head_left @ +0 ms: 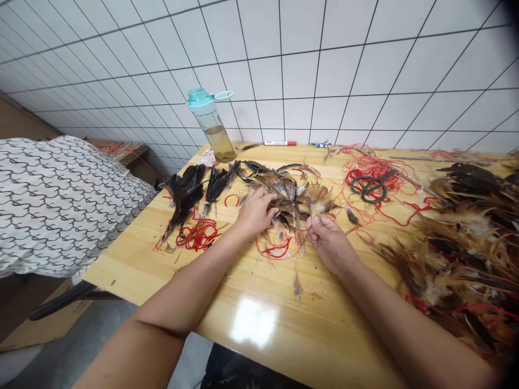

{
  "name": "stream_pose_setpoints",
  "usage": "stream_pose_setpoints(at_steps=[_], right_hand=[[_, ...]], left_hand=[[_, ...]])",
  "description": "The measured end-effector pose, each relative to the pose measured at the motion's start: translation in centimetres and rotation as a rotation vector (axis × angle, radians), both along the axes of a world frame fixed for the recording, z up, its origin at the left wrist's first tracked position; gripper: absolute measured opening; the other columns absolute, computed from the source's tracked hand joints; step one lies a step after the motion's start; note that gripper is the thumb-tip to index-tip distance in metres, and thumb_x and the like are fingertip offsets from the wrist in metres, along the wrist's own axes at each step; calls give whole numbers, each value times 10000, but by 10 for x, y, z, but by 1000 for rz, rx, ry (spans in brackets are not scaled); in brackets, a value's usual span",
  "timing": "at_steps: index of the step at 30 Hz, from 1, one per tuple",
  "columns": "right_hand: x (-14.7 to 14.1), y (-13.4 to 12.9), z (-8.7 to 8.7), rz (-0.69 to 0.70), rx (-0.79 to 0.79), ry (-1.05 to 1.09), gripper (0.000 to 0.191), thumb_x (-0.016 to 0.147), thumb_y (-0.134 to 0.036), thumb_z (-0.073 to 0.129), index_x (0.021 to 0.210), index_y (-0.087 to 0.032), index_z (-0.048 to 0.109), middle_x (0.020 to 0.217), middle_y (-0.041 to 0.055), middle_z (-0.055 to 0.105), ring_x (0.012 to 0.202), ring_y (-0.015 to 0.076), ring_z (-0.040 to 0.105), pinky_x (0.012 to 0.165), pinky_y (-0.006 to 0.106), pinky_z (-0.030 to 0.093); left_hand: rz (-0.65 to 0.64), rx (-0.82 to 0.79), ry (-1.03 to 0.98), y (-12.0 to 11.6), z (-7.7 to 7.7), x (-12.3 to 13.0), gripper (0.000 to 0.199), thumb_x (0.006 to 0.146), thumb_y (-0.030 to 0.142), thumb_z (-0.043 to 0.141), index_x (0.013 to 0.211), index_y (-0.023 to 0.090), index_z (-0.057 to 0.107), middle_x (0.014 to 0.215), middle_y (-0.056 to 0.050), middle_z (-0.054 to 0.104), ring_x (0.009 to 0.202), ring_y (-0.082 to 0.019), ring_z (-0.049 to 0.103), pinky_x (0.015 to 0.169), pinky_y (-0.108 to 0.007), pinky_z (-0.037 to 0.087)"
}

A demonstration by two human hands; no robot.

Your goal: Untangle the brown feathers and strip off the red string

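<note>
My right hand (327,240) pinches the quill ends of a small bunch of light brown feathers (320,199), which fans upward above the fingertips. To its left, my left hand (257,210) rests on the near left side of a loose pile of brown and black feathers (279,186), fingers bent and somewhat apart. Whether a single feather lies under those fingertips is hidden. Red cord (279,251) curls on the table just below both hands. Two bundles of black feathers lie farther left: a larger one (184,194) and a smaller one (221,181).
A coil of red cord (197,235) lies left on the wooden table (162,286). Black-handled scissors (368,189) rest on tangled red string (377,167). A large feather heap (470,243) covers the right side. A water bottle (214,127) and marker (279,143) stand near the tiled wall.
</note>
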State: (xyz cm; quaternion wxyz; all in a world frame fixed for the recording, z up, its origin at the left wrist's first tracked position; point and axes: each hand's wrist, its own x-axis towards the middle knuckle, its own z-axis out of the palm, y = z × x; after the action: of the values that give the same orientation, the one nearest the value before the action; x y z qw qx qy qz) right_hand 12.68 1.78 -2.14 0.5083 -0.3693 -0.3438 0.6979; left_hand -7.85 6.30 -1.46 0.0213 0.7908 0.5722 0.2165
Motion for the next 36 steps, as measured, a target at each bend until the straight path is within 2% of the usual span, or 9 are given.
stream_pose_setpoints(at_steps=[3,5,9,12,17,21,27,32,36], right_hand=[[-1,0,0,-8,8,-18,343,627,-466,778,642,-195,567,571,-39,435,520,83,311,495,246,227],[-1,0,-1,-11,17,-37,350,626,-478,774,643,-196,568,572,-38,440,517,84,310,495,247,226],[0,0,-2,0,34,-98,369,628,-521,753,647,-195,581,564,-36,439,512,88,308,494,252,223],[0,-1,-3,6,52,-120,362,644,-523,743,645,-193,592,565,-35,437,519,90,310,503,255,226],[-1,-1,-1,0,35,-115,348,651,-506,747,654,-192,599,571,-35,438,533,92,318,515,254,231],[-1,0,0,-5,24,-98,352,627,-488,768,646,-189,584,613,-27,481,537,88,328,519,254,238],[-1,0,0,-3,11,-106,373,624,-523,762,652,-196,584,592,-33,443,541,93,316,514,255,237],[0,0,1,4,37,-130,360,639,-526,750,650,-203,592,579,-33,422,545,102,314,517,262,239],[-1,-1,0,3,35,-136,356,630,-523,759,654,-204,603,581,-28,434,548,105,315,518,264,239]], left_hand=[[-45,3,-13,1,2,0,120,812,223,590,898,190,667,925,-68,595,916,-215,519,819,-352,425],[-44,58,-122,0,9,-3,91,826,191,558,831,184,649,873,-53,602,881,-191,530,796,-325,426],[67,142,-384,-3,30,-11,72,819,202,554,800,172,617,773,-13,587,714,-131,524,687,-262,424],[113,119,-433,-5,41,-15,90,810,225,560,825,167,627,763,-1,583,651,-111,508,642,-243,418],[88,121,-300,-5,45,-21,243,811,214,562,1038,168,633,900,-36,617,811,-141,570,777,-271,448],[101,133,-185,-5,52,-32,132,823,223,538,888,172,641,850,-32,614,807,-152,558,771,-279,434],[-72,-249,-19,-10,56,-38,96,772,263,598,792,189,657,763,-16,615,705,-143,556,656,-254,413],[-46,-275,154,-13,48,-37,54,702,258,657,703,204,656,730,-27,616,677,-165,545,598,-268,360],[-13,-310,181,-12,51,-40,63,707,178,593,649,193,614,677,-22,605,623,-152,520,568,-263,325]])
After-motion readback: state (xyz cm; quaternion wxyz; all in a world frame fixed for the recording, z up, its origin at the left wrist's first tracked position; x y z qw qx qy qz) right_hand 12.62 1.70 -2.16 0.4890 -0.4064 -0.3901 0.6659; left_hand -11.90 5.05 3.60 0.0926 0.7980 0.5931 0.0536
